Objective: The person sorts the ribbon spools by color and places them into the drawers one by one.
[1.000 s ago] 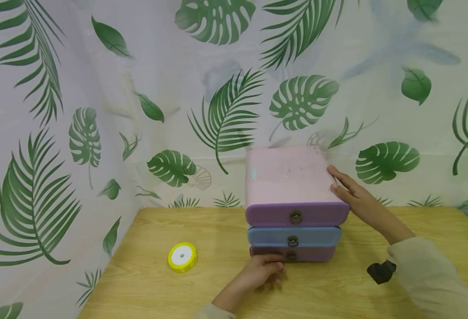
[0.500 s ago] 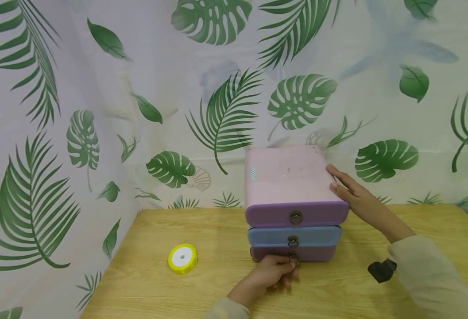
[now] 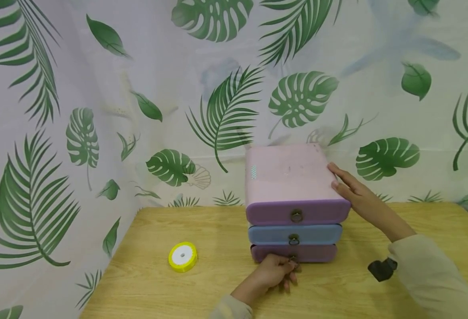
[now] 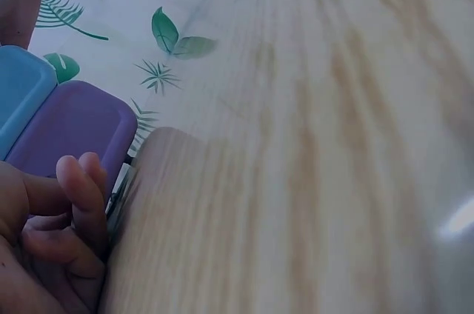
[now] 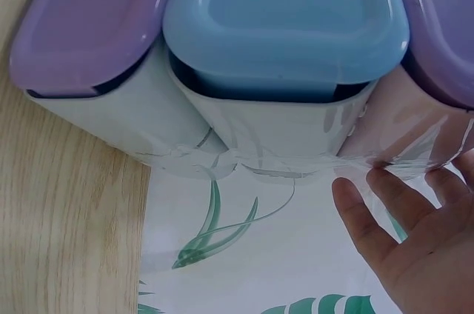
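Observation:
A small three-tier drawer unit with a pink top stands on the table. Its fronts are purple at the top, blue in the middle and purple at the bottom. Each front carries a metal ring pull. My left hand pinches the bottom drawer's ring pull, which the fingers partly hide. My right hand steadies the unit's upper right side, its fingers extended against the pink casing. In the right wrist view, narrow dark gaps show behind the drawer fronts.
A yellow-rimmed ribbon spool with a white centre lies left of the unit on the wooden table. Behind stands a leaf-printed sheet. A black device sits by the right sleeve.
My left hand has moved right along the bottom drawer front and taken hold of its ring pull. That drawer now sits slightly further out. My right hand stays at the unit's side.

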The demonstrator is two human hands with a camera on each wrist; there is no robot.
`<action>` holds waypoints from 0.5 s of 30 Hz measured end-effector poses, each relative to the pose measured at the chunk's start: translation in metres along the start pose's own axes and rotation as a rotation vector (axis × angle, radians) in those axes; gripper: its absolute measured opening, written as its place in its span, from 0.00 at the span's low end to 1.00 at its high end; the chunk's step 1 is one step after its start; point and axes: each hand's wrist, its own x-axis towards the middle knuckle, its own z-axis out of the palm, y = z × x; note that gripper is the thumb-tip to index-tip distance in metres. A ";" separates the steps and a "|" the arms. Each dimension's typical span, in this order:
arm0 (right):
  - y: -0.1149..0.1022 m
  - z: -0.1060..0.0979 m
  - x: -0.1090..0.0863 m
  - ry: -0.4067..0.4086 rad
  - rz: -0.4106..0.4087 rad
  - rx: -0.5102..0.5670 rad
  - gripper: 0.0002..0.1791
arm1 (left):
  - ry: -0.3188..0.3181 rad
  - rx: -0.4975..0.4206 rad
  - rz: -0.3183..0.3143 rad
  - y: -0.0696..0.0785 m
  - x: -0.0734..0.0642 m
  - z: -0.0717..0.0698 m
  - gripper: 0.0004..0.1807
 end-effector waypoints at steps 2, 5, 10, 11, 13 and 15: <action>-0.001 0.000 0.000 -0.005 0.006 0.005 0.35 | 0.002 0.021 -0.004 -0.001 -0.002 -0.002 0.15; -0.002 0.001 0.000 -0.013 0.017 0.010 0.35 | 0.010 0.041 -0.023 -0.003 -0.005 -0.004 0.15; -0.002 0.001 -0.002 -0.004 0.017 -0.004 0.35 | -0.036 0.036 -0.046 -0.003 -0.015 -0.004 0.13; -0.002 0.000 -0.003 -0.004 0.018 -0.006 0.35 | -0.051 0.030 -0.046 -0.002 -0.017 -0.004 0.13; -0.003 0.000 -0.003 -0.006 0.018 -0.008 0.35 | -0.077 0.023 -0.046 -0.001 -0.022 -0.003 0.13; -0.004 0.000 -0.002 -0.008 0.020 -0.012 0.35 | -0.096 0.012 -0.044 0.000 -0.027 -0.001 0.13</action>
